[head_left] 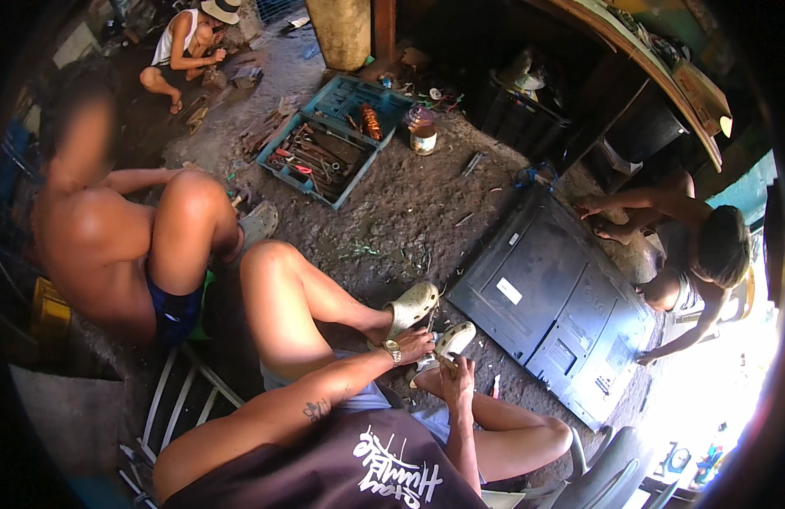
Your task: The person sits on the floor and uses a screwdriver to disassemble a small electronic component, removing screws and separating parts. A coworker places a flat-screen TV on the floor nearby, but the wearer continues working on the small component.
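My left hand (pixel 416 346), with a wristwatch (pixel 393 351) at its wrist, is closed in front of my clogs. Close beside it on the right, my right hand (pixel 457 379) is closed too, thumb and fingers pressed together. Something small and thin shows between the two hands, too small to name. Directly behind them are my pale clogs, the left clog (pixel 412 307) and the right clog (pixel 455 338). Ahead to the right, a large black flat-screen TV back panel (pixel 541 297) lies on the ground, apart from my hands.
A teal toolbox (pixel 341 204) stands unfolded on the dirt floor, with several wrenches and a coil of copper wire (pixel 371 121). Near it is a small paint can (pixel 423 140). A person (pixel 715 242) reaches toward the panel; another (pixel 112 229) sits at left, a third (pixel 189 47) squats far back.
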### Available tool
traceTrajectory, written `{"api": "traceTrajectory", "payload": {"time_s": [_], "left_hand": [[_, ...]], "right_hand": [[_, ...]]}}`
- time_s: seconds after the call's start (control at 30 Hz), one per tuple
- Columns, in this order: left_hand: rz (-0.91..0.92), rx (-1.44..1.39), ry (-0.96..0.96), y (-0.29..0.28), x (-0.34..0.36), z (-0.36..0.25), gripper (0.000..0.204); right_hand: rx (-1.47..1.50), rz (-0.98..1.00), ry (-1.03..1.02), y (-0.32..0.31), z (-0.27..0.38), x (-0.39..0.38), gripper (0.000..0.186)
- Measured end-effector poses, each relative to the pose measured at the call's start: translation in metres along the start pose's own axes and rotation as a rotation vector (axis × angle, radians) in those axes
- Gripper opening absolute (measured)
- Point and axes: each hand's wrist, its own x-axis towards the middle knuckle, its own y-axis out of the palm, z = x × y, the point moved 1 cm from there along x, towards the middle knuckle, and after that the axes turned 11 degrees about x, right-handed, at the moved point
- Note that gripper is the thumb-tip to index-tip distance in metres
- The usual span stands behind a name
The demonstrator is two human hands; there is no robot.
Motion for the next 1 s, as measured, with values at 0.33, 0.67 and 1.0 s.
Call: {"api": "traceTrajectory", "payload": {"time_s": [0.33, 0.67, 1.0], "left_hand": [[0.100, -0.033, -0.042, -0.001, 0.003, 0.000, 0.013], [0.026, -0.056, -0.039, -0.003, 0.004, -0.004, 0.019], [0.079, -0.066, -0.115, 0.001, 0.002, -0.009, 0.037]], "right_hand": [[-0.078, 0.188, 0.161, 0.002, 0.008, 0.000, 0.032], [0.143, 0.106, 0.169, 0.004, -0.006, -0.005, 0.045], [-0.077, 0.125, 0.056, -0.004, -0.020, -0.004, 0.025]]}}
